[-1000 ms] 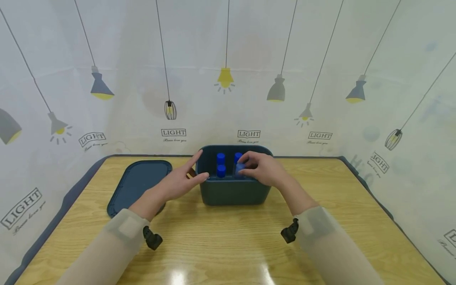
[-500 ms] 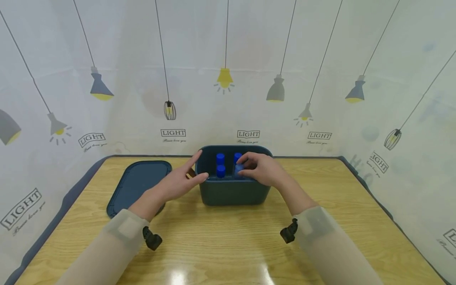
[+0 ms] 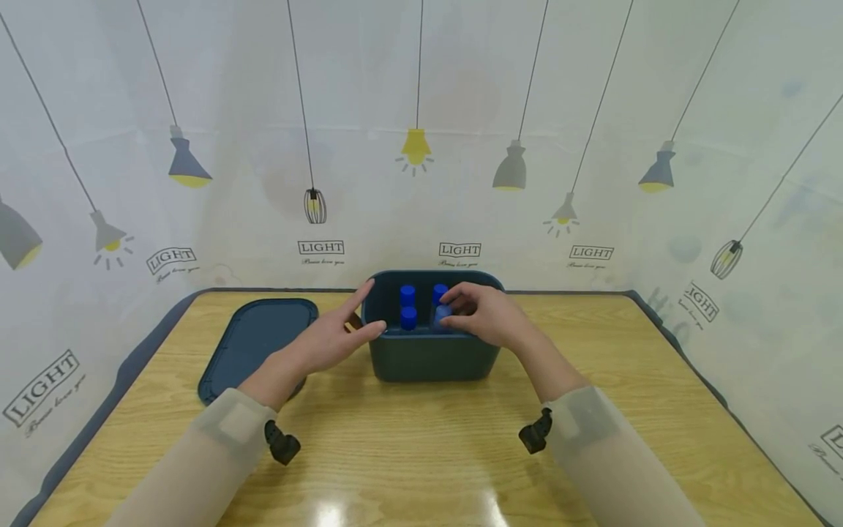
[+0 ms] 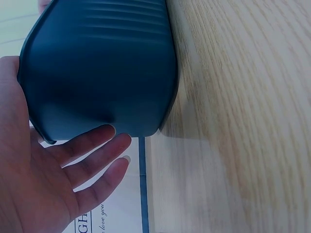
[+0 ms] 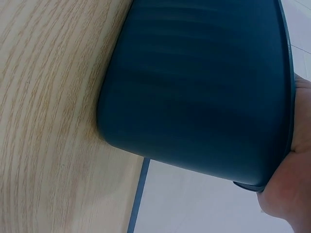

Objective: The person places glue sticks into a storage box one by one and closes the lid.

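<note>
A dark teal plastic bin (image 3: 435, 359) stands near the back of the table, its mouth facing up. Several small blue cylinders (image 3: 408, 318), which look like capped bottles, stand upright inside it. My right hand (image 3: 487, 313) reaches over the front right rim and pinches a paler blue cylinder (image 3: 443, 315) between thumb and fingers, its lower part hidden by the bin wall. Spread around the bin's left end is my left hand (image 3: 329, 335), thumb at the front rim and index finger at the back rim. In the left wrist view, its other fingers (image 4: 97, 158) extend beneath the bin's end.
A flat dark teal lid (image 3: 266, 337) lies on the wooden table (image 3: 408, 454) to the left of the bin, partly behind my left forearm. Close behind the bin rises a pale curtain (image 3: 369, 168) printed with lamps.
Both hands, the bin and the cylinders keep nearly the same positions. Only a slight shift of the head view shows.
</note>
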Tool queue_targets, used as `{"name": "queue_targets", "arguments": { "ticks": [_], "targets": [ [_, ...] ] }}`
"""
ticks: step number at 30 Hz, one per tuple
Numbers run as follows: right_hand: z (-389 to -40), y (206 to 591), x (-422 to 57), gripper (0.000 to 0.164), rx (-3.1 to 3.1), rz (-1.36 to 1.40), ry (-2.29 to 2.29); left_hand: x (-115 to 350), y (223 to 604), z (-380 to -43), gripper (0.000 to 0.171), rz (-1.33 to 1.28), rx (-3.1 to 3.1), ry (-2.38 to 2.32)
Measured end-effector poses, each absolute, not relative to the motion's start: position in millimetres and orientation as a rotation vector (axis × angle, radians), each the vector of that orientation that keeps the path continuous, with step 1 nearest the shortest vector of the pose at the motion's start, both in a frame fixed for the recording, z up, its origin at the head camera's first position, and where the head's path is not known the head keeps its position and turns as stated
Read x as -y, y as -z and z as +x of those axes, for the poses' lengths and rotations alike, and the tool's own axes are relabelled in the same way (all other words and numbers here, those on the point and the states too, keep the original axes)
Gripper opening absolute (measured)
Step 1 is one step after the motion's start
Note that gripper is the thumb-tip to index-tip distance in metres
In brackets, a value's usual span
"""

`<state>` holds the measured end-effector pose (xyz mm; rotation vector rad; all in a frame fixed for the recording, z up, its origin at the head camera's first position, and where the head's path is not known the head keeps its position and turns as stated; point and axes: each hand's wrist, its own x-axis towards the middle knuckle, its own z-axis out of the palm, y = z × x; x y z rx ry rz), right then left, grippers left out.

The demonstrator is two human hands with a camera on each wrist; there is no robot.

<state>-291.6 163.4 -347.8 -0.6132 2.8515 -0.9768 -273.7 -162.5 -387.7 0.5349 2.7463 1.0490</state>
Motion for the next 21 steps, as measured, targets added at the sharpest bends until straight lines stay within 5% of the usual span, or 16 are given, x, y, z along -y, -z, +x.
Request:
{"name": "queue_targets", "arguments": {
  "ticks": [21],
  "targets": [
    [-288,350,-187,0.04,-2.828,-0.719,1.388,163,389,-275,0.09,0.542,-2.733,-1.076]
  ]
}}
